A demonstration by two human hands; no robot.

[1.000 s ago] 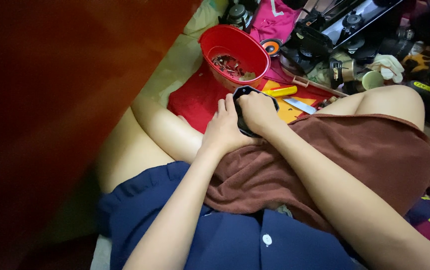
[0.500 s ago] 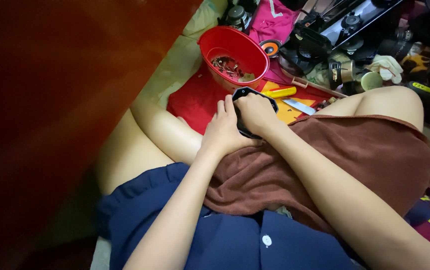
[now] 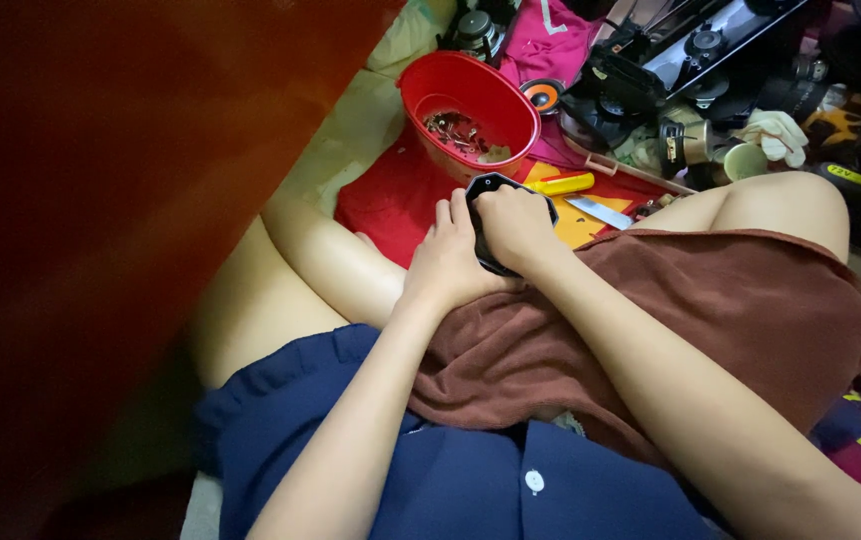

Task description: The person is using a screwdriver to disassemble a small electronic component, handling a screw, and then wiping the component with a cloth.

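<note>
Hands meet over a small black round part (image 3: 490, 190) held just above the person's lap, at the near edge of a red mat (image 3: 390, 195) and just in front of a red bowl (image 3: 470, 110). The left hand (image 3: 445, 265) cups the part from below and from its left side, fingers curled up along the rim, while the right hand (image 3: 512, 222) closes over the top and right side, so only a dark arc of rim shows between them. Both hands are wrapped narrowly on this one piece; neither is spread. From the glossy edge and thin rim, the part looks like hard moulded plastic or metal, stiff rather than soft, and probably light, since it sits easily in a loose two-handed grip. The smooth finish could be slippery, so the rim, pinched from opposite sides as it is now, seems the safest place to hold; the middle is hidden under the fingers, and I cannot tell whether it carries a delicate face or cone. The bowl holds a scatter of small metal bits, perhaps screws. Just beyond the hands lie a yellow-handled tool (image 3: 562, 184) and a flat metal blade (image 3: 598, 212) on the mat, near but not touching the part. Farther back is a clutter of dark electronic frames (image 3: 670, 60) and a pink cloth (image 3: 550, 40). A brown cloth (image 3: 710, 310) covers the right thigh.
</note>
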